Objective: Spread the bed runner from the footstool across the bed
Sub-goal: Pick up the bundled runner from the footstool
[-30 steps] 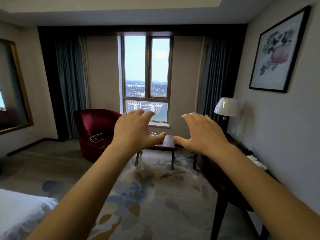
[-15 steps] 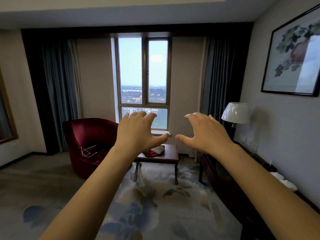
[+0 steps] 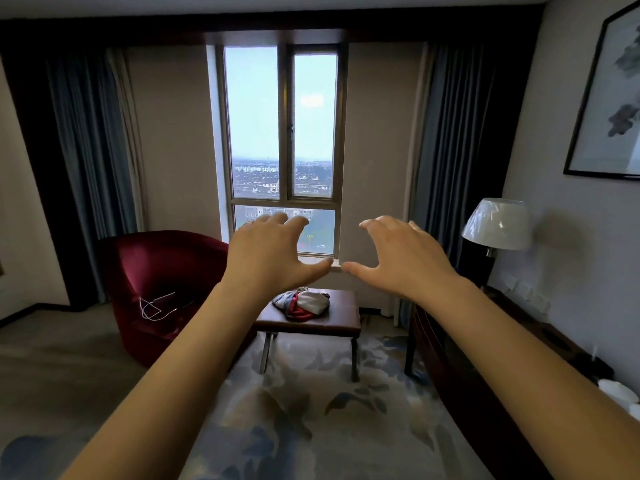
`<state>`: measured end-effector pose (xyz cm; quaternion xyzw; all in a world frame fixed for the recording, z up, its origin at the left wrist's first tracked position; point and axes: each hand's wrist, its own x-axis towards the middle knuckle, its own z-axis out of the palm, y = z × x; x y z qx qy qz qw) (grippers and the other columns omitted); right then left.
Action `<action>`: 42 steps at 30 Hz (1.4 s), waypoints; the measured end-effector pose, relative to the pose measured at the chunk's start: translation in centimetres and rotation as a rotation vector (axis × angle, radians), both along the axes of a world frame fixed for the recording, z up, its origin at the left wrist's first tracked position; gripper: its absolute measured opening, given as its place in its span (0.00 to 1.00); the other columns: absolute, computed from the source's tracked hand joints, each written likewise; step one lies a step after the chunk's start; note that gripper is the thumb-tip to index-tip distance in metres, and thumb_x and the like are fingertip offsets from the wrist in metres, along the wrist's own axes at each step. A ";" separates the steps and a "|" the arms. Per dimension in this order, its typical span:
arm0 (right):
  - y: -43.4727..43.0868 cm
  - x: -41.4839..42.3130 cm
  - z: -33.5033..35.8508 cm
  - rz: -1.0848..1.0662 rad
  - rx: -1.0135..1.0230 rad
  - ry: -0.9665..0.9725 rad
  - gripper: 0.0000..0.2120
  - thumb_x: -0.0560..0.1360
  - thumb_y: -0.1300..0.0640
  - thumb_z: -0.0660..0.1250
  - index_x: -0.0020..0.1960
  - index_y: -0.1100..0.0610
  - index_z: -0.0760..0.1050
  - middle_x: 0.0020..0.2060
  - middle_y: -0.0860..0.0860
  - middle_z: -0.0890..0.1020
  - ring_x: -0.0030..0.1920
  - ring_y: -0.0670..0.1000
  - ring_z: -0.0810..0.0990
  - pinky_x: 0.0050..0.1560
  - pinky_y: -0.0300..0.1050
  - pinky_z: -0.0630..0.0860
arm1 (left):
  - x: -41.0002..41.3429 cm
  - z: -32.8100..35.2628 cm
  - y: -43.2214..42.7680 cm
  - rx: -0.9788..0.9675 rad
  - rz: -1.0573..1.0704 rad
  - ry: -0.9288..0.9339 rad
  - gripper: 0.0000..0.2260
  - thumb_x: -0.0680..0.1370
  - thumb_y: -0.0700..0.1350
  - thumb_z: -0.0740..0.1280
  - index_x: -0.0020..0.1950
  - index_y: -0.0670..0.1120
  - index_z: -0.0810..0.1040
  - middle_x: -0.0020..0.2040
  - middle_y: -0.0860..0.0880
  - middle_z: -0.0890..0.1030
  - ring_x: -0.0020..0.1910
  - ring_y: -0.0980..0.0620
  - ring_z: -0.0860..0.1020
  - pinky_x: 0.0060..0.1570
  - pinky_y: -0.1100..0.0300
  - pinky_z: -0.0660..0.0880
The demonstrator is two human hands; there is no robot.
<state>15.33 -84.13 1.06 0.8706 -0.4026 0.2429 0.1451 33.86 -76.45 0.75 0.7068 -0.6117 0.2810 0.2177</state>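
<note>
On the footstool (image 3: 332, 325) under the window (image 3: 280, 150) sits the bed runner (image 3: 302, 304), bunched in a red-and-grey heap, untouched. The left hand (image 3: 273, 258) and right hand (image 3: 401, 261) are held out short of it, spread and empty, thumbs nearly meeting. A second ago the bed's corner showed and the stool was half hidden. Now it's nearer, beside the red armchair (image 3: 166, 278), so the pickup looks next.
</note>
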 end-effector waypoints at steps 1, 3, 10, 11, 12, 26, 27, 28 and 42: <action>-1.7 0.6 0.1 0.010 0.000 0.000 0.39 0.69 0.29 0.60 0.72 0.51 0.62 0.70 0.50 0.69 0.70 0.51 0.66 0.72 0.56 0.58 | 0.5 0.1 -1.6 -0.012 0.004 0.006 0.35 0.67 0.73 0.56 0.68 0.54 0.70 0.59 0.51 0.78 0.60 0.49 0.75 0.54 0.53 0.73; -5.0 1.8 0.5 0.027 -0.002 -0.004 0.40 0.69 0.28 0.60 0.72 0.51 0.62 0.70 0.50 0.69 0.70 0.52 0.66 0.72 0.56 0.58 | 1.5 0.3 -4.7 -0.025 0.015 0.006 0.35 0.67 0.72 0.57 0.68 0.54 0.70 0.60 0.51 0.78 0.60 0.49 0.74 0.55 0.52 0.72; -15.3 5.9 1.6 0.069 -0.005 -0.038 0.36 0.70 0.31 0.61 0.71 0.51 0.64 0.68 0.50 0.70 0.68 0.51 0.68 0.71 0.55 0.59 | 5.2 0.8 -15.0 -0.046 0.043 0.006 0.33 0.68 0.71 0.59 0.67 0.54 0.71 0.61 0.51 0.77 0.61 0.49 0.74 0.56 0.53 0.72; -16.7 6.5 1.5 0.073 0.005 -0.029 0.36 0.70 0.31 0.61 0.71 0.51 0.64 0.69 0.50 0.70 0.68 0.51 0.67 0.72 0.55 0.58 | 5.7 0.8 -16.3 -0.043 0.046 0.009 0.34 0.68 0.71 0.59 0.67 0.54 0.71 0.61 0.52 0.77 0.61 0.49 0.74 0.56 0.53 0.71; -18.0 7.0 1.4 0.077 0.014 -0.021 0.36 0.70 0.31 0.61 0.71 0.51 0.64 0.69 0.50 0.69 0.69 0.51 0.67 0.72 0.55 0.57 | 6.3 0.8 -17.6 -0.044 0.047 0.010 0.34 0.68 0.71 0.59 0.68 0.54 0.70 0.61 0.52 0.77 0.61 0.49 0.74 0.56 0.53 0.71; -36.3 16.1 0.1 0.007 0.027 -0.016 0.37 0.70 0.31 0.62 0.72 0.51 0.63 0.69 0.50 0.70 0.69 0.51 0.68 0.72 0.57 0.56 | 15.9 0.3 -36.7 -0.057 -0.016 0.010 0.32 0.67 0.71 0.59 0.65 0.55 0.72 0.58 0.51 0.78 0.59 0.49 0.75 0.53 0.54 0.72; -37.5 16.8 0.2 -0.005 0.034 -0.006 0.37 0.70 0.31 0.62 0.71 0.51 0.63 0.68 0.50 0.70 0.69 0.51 0.68 0.72 0.57 0.56 | 16.7 0.3 -37.9 -0.053 -0.021 0.009 0.33 0.67 0.71 0.59 0.66 0.55 0.72 0.58 0.52 0.78 0.60 0.49 0.74 0.54 0.54 0.71; -38.7 17.5 0.3 -0.017 0.041 0.003 0.36 0.70 0.31 0.62 0.71 0.51 0.63 0.68 0.50 0.70 0.69 0.51 0.68 0.72 0.57 0.56 | 17.4 0.3 -39.1 -0.047 -0.023 0.004 0.33 0.67 0.71 0.58 0.66 0.55 0.72 0.58 0.52 0.78 0.60 0.49 0.74 0.54 0.54 0.71; -55.9 25.5 -0.1 -0.025 0.074 -0.057 0.34 0.71 0.32 0.61 0.71 0.49 0.64 0.69 0.49 0.70 0.69 0.50 0.68 0.72 0.57 0.57 | 26.6 -0.3 -56.4 -0.025 -0.026 -0.011 0.32 0.68 0.71 0.59 0.66 0.56 0.71 0.59 0.52 0.78 0.61 0.49 0.74 0.56 0.53 0.71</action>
